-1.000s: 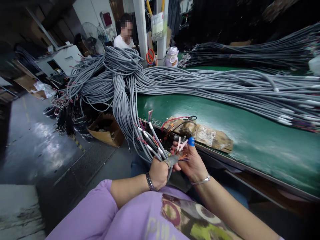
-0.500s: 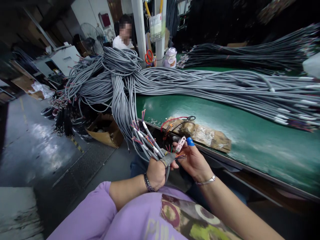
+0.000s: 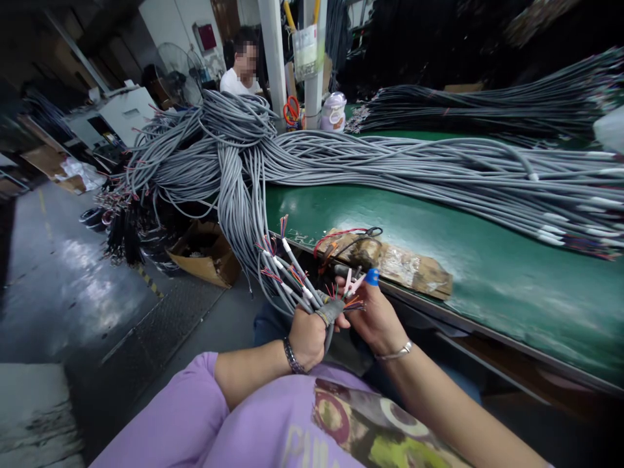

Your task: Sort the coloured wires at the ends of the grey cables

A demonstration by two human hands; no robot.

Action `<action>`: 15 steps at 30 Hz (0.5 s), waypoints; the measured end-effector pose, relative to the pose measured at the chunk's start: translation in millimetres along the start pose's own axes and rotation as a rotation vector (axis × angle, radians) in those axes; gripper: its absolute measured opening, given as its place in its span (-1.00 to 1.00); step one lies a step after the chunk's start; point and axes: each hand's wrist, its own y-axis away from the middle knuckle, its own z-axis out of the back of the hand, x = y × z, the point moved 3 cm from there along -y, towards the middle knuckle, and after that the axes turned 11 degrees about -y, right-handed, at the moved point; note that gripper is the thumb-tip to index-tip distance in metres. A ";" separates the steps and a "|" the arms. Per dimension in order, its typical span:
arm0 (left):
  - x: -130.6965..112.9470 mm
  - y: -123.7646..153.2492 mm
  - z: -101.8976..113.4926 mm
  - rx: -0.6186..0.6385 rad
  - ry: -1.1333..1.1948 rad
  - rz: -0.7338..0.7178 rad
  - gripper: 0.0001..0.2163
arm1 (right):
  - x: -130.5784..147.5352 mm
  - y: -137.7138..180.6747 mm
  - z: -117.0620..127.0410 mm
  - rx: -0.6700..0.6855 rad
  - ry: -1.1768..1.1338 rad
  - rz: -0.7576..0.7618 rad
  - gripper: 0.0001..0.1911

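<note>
My left hand [image 3: 308, 338] is closed round a grey cable, with its thumb side wrapped in what looks like grey tape. Thin coloured wires [image 3: 355, 304] fan out from the cable end beside that wrap. In my right hand [image 3: 377, 318] a pale pink clothespin [image 3: 353, 283] is pinched, its two legs spread in a V just above the wires. A blue cover [image 3: 372, 277] sits on the right thumb. Behind my left hand, several grey cable ends [image 3: 292, 276] with white sleeves and bare coloured wires point up. What the clothespin's jaws touch is hard to make out.
A green table [image 3: 487, 273] carries long grey cables [image 3: 390, 162] and a taped cardboard strip [image 3: 409, 270] near its edge. Black cables [image 3: 468, 107] lie at the back. A cardboard box [image 3: 209, 260] stands on the floor. Another person [image 3: 238, 81] sits beyond the cables.
The clothespin has turned in my right hand, and its two legs now show apart. Both hands have shifted very slightly; the left hand keeps its hold on the cable.
</note>
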 end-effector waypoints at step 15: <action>5.1 0.8 2.7 -0.021 -0.052 0.046 -0.71 | 2.1 -3.8 -3.8 -0.040 -0.227 0.050 -0.52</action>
